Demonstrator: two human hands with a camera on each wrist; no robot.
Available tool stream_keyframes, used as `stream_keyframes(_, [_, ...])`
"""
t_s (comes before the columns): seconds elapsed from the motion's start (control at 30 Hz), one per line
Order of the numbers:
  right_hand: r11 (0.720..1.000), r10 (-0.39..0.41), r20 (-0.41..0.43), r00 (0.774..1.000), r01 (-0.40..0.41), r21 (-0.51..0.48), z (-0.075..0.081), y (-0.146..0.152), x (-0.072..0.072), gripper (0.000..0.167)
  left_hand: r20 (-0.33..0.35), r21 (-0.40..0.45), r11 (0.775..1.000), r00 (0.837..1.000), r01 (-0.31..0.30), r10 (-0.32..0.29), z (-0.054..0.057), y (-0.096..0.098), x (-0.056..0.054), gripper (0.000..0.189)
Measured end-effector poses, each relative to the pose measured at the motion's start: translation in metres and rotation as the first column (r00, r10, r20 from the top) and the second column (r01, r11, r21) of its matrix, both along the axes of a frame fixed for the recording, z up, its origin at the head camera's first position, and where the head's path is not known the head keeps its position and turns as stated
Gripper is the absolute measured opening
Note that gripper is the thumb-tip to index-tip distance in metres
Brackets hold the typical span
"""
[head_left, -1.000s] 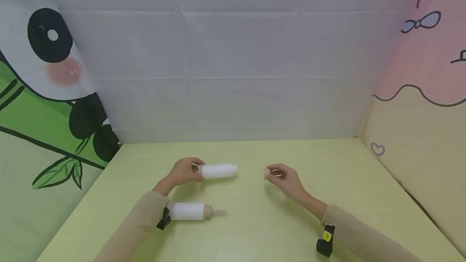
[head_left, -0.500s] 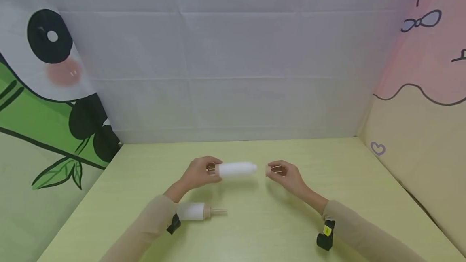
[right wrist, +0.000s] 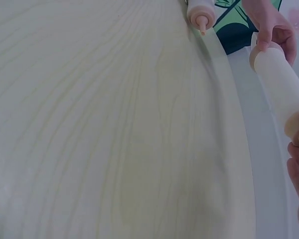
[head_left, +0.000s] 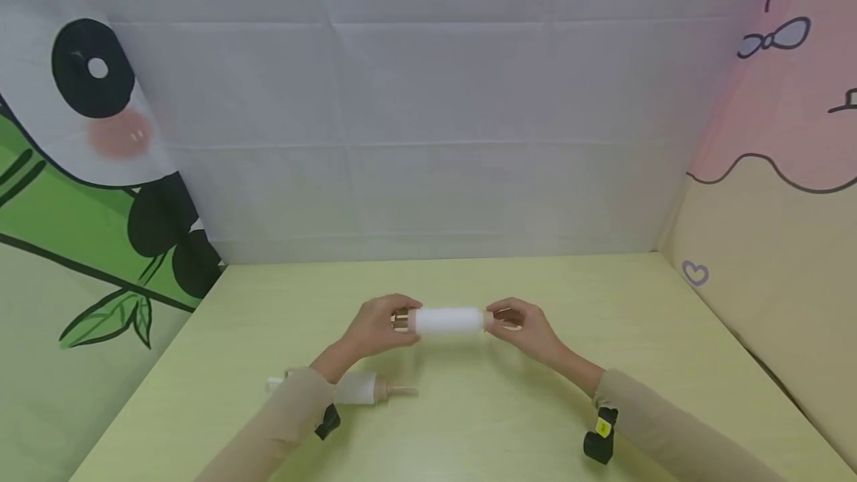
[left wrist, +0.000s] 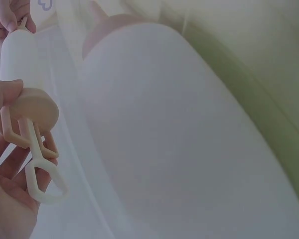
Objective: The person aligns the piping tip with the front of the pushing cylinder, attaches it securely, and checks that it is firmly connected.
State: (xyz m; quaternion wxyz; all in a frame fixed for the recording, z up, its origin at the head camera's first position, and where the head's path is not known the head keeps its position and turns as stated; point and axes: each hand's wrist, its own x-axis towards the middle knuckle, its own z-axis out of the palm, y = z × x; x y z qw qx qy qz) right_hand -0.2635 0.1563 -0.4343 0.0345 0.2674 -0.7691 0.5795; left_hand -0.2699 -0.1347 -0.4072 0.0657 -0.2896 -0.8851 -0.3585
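My left hand (head_left: 382, 327) grips the beige collar at the left end of a white piping syringe (head_left: 448, 320), held level above the table. In the left wrist view, its pale ring-ended plunger (left wrist: 40, 169) hangs beside my palm. The fingers of my right hand (head_left: 532, 327) pinch the beige nozzle cap (right wrist: 295, 124) at the syringe's right end, right against the barrel. The thin nozzle points into the right palm. A second piping syringe (head_left: 359, 390) with its nozzle on lies nearer me, partly hidden under the left forearm.
The syringes are over a pale wood-grain table (head_left: 522, 422). A white cloth wall (head_left: 442, 132) stands behind it, with cartoon-printed panels on the left and right. Black cameras are strapped to both wrists.
My left hand has carried the syringe to the right until its tip meets the cap in my right hand. The right hand has hardly moved. More of the lying syringe's plunger end shows.
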Motion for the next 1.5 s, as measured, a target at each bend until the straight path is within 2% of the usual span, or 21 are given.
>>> stream_keyframes(0.13, [0.999,-0.025,-0.006,1.0,0.025,0.028,-0.005,0.001,-0.004,0.028,0.027,0.023,1.0,1.0,0.009,-0.009,0.0,0.0,0.002,0.039])
stream_keyframes(0.37, [0.999,-0.001,-0.065,0.998,0.003,0.041,0.02,-0.005,0.011,0.026,0.03,0.026,1.0,1.0,0.008,-0.009,-0.001,0.0,0.003,0.039])
stream_keyframes(0.5, [0.999,0.025,-0.103,0.994,-0.021,0.044,0.024,-0.005,0.014,0.025,0.021,0.026,1.0,1.0,0.013,-0.014,-0.001,-0.001,0.004,0.039])
stream_keyframes(0.63, [0.998,0.048,-0.152,0.987,-0.042,0.043,0.025,-0.005,0.013,0.025,0.001,0.017,1.0,1.0,0.016,-0.016,0.0,-0.003,0.004,0.039])
stream_keyframes(0.8, [0.997,0.062,-0.176,0.982,-0.055,0.045,0.025,-0.005,0.013,0.024,-0.015,0.012,1.0,1.0,0.024,-0.024,0.001,-0.003,0.005,0.038])
stream_keyframes(1.5, [0.996,0.094,-0.27,0.958,-0.09,0.03,0.024,-0.004,0.012,0.026,0.091,0.042,0.998,0.995,0.048,-0.052,0.006,-0.004,0.005,0.04])
